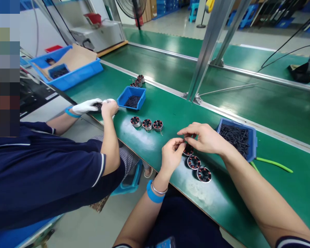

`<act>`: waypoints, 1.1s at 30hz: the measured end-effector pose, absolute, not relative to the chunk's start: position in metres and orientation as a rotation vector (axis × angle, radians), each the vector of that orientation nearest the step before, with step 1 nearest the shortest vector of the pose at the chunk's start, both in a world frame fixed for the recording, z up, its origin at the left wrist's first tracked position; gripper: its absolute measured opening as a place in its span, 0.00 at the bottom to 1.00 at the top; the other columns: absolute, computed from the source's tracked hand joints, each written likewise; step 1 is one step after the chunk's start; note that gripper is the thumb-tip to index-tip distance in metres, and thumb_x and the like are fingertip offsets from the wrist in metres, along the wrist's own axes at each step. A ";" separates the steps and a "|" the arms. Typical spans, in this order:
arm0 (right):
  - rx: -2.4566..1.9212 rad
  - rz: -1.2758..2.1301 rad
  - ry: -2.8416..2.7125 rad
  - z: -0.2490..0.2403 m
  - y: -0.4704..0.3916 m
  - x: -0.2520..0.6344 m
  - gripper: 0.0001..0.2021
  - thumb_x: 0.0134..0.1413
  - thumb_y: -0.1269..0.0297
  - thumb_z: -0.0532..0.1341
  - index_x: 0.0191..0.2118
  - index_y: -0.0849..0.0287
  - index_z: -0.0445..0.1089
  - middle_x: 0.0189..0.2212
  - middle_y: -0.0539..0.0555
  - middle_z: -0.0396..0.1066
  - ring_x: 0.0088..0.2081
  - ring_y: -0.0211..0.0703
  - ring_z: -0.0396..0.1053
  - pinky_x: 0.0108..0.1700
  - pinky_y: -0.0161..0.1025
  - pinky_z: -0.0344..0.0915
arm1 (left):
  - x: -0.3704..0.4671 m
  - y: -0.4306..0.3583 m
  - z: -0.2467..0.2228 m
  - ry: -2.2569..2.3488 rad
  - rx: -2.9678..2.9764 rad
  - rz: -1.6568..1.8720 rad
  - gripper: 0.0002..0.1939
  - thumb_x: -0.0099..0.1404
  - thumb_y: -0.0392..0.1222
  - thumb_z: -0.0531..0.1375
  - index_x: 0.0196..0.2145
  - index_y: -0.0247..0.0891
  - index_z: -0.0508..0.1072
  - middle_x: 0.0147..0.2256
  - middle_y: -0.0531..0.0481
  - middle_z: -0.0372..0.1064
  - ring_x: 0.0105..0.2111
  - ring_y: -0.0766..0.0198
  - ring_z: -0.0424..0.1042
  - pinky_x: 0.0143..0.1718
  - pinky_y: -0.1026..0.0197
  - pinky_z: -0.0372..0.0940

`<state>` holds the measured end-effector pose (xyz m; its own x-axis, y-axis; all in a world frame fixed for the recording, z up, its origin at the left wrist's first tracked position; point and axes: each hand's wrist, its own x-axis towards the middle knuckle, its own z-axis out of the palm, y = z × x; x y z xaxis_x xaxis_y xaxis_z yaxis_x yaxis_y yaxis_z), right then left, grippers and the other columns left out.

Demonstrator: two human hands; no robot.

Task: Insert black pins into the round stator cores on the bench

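Note:
My left hand [171, 154] and my right hand [205, 137] meet fingertip to fingertip over a ring-shaped motor stator [188, 150] on the green bench. Both hands are closed in a pinch, and the fingers hide whatever small thing is between them. That stator is partly covered by my hands. Toward the bench's front edge, a second stator [194, 162] and a third stator [204, 175] lie in line with it, each a metal ring with copper windings. Beside my right forearm is a blue bin [255, 144] full of short black pieces [234, 139].
At left a co-worker's gloved hand [86, 106] and bare hand [110, 108] handle a dark part. Nearby are several stators [147, 124], a blue bin [127, 92] and a larger blue tray [80, 76]. A metal post [206, 51] rises behind; a green strip [275, 164] lies at right.

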<state>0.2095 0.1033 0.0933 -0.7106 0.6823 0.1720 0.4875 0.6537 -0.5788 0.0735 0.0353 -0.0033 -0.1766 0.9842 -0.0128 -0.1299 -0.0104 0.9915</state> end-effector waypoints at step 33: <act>-1.105 0.491 -2.554 0.102 0.081 0.239 0.16 0.61 0.63 0.54 0.48 0.60 0.74 0.43 0.60 0.78 0.44 0.51 0.75 0.47 0.48 0.72 | 0.069 0.019 0.027 1.040 1.406 0.973 0.17 0.71 0.45 0.51 0.55 0.43 0.70 0.46 0.47 0.77 0.48 0.55 0.75 0.52 0.54 0.68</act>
<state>0.2394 0.0808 0.1019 -0.6521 0.7435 0.1483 0.6356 0.6427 -0.4277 0.0691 0.0185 0.0266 0.2818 0.9594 0.0118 0.0756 -0.0344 0.9965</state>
